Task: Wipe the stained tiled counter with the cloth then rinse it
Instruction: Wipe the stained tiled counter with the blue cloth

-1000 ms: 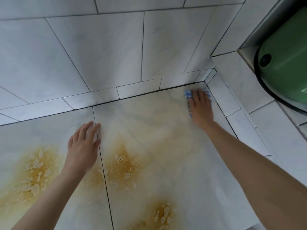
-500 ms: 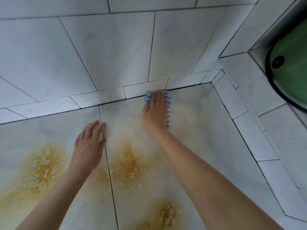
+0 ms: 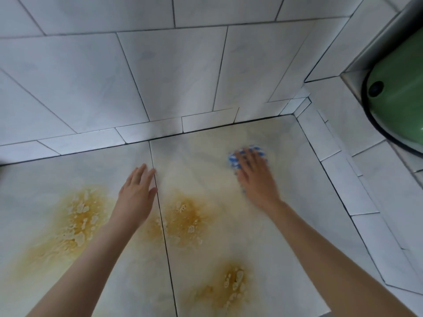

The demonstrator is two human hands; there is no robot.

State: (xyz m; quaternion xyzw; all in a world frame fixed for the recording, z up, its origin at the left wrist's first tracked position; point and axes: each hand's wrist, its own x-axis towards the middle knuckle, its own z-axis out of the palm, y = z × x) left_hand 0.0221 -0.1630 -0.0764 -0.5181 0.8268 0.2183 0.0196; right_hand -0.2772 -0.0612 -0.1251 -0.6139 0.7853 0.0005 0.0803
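A pale tiled counter carries yellow-brown stains: one at the left, one in the middle, one near the front. My right hand presses flat, fingers straight, on a blue-and-white checked cloth on the right tile, a little short of the back wall. Most of the cloth is hidden under the hand, which is blurred by motion. My left hand rests flat and open on the counter beside the dark grout line, just above the middle stain.
White wall tiles rise behind the counter and a tiled ledge borders it on the right. A green rounded object with a black rim sits at the far right.
My right hand slid the cloth left along the back edge from the corner, then back right and slightly nearer me. My left hand stayed flat in the same spot.
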